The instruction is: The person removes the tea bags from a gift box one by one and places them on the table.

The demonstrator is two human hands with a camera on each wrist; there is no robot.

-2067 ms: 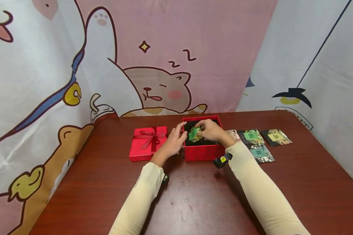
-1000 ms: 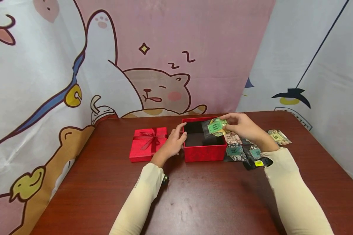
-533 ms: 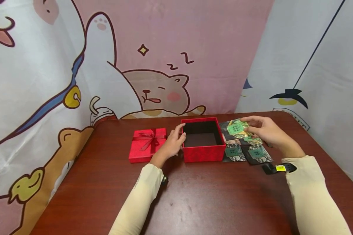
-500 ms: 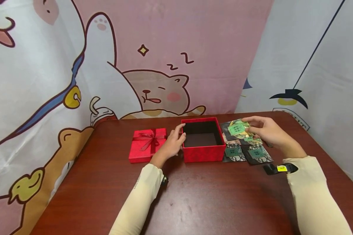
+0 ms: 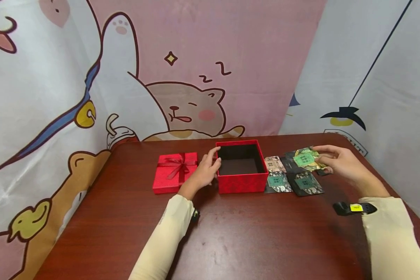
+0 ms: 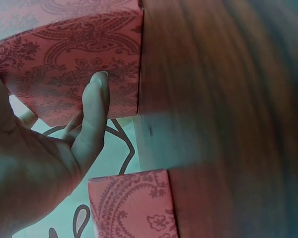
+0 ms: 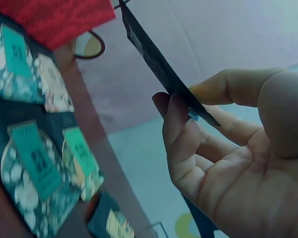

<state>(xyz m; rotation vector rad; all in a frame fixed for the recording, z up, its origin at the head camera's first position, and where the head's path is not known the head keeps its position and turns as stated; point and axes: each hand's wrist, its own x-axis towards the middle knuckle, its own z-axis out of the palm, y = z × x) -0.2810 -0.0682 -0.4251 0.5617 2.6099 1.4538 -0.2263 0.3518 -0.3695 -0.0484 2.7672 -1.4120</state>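
Observation:
My right hand (image 5: 341, 164) pinches a flat black packet (image 5: 303, 159) with a green label between thumb and fingers. In the right wrist view the packet (image 7: 156, 64) is seen edge-on, raised above the other packets. My left hand (image 5: 204, 171) touches the left side of the open red box (image 5: 242, 183). Its thumb lies against the patterned wall in the left wrist view. The box shows only its black inside. Several packets lie right of the box, among them a pink-labelled one (image 5: 274, 164) and two teal-labelled ones, the nearer to the box (image 5: 279, 182) and the other (image 5: 307, 183).
A red lid (image 5: 175, 175) with a ribbon bow lies left of the box. The brown table (image 5: 210, 237) ends at a cartoon-printed cloth (image 5: 192, 46) behind. A yellow-labelled packet (image 7: 116, 225) shows low in the right wrist view.
My right hand has lifted the green-labelled packet out of the box and carried it right, over the packets on the table. My left hand has stayed at the box.

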